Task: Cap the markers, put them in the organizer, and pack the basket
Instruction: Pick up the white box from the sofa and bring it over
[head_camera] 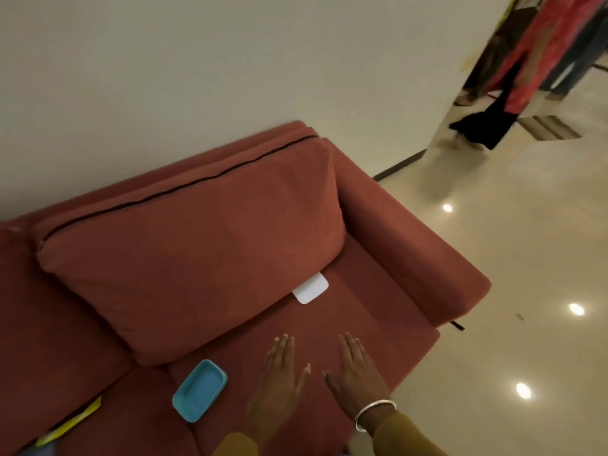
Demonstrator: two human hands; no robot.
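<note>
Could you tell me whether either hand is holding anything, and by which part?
Nothing is held: the left hand and right hand are both open, fingers straight, over the sofa seat, apart from the blue tray.

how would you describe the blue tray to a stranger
Find the red sofa. On its seat, below the back cushion and left of the left hand, lies a shallow rectangular tray. Only it is bright blue; the nearby white piece is flat.
</note>
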